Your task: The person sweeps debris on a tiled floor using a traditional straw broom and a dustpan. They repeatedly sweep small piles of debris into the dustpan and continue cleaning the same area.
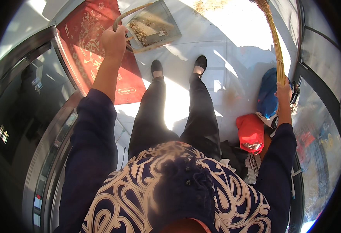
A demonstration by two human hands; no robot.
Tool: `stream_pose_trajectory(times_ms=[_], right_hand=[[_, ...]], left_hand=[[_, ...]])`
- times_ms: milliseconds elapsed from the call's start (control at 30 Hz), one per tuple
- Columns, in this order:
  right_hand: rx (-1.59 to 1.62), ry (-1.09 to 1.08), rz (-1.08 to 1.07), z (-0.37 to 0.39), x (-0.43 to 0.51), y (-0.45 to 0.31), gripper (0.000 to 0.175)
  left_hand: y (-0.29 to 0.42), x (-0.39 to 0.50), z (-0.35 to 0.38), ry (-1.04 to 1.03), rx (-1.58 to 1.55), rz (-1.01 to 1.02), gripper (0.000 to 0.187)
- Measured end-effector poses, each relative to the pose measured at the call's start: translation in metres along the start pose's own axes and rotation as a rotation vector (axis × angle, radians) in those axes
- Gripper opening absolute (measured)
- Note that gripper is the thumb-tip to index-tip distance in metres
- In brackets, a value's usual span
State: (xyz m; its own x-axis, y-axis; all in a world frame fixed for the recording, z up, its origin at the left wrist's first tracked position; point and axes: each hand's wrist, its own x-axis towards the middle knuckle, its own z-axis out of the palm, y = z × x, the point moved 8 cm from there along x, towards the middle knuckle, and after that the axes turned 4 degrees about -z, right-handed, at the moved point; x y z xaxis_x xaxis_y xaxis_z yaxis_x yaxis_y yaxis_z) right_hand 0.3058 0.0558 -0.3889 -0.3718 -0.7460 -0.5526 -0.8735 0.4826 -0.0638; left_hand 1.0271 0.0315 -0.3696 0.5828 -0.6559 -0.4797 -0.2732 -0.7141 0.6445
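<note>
My left hand (114,42) grips the curved wooden handle (118,19) of a dustpan (170,24) at the upper left. The pan has a translucent or metal-grey body, and dry debris (139,32) lies in it. At the right, my right hand (284,88) is closed around the bound stalk handle of a straw broom (276,48). The broom's head points to the top edge and is partly cut off there. Scattered straw-coloured bits (208,6) lie on the sunlit floor between dustpan and broom.
A red patterned mat (129,90) lies at the left beside a dark framed glass door (22,102). Near my right arm are a blue bag (266,96), a red bag (249,131) and a metallic case (253,167). Glass panels stand at the right.
</note>
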Motion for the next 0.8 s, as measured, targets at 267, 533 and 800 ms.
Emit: stream_pose_trajectory(times_ms=[267,533,800], right_hand=[[0.612,-0.316,0.180,0.016,-0.001,-0.059,0.069],[0.648,-0.435,0.200,0.128,-0.104,-0.096,0.074],[0.622,-0.807,0.071,0.133,-0.278,-0.108,0.072]], left_hand=[[0.004,0.015,0.004,0.042,-0.111,0.045,0.015],[0.009,0.014,0.002,0.083,0.119,0.048,0.030],[0.015,0.010,0.002,0.051,0.323,-0.004,0.039]])
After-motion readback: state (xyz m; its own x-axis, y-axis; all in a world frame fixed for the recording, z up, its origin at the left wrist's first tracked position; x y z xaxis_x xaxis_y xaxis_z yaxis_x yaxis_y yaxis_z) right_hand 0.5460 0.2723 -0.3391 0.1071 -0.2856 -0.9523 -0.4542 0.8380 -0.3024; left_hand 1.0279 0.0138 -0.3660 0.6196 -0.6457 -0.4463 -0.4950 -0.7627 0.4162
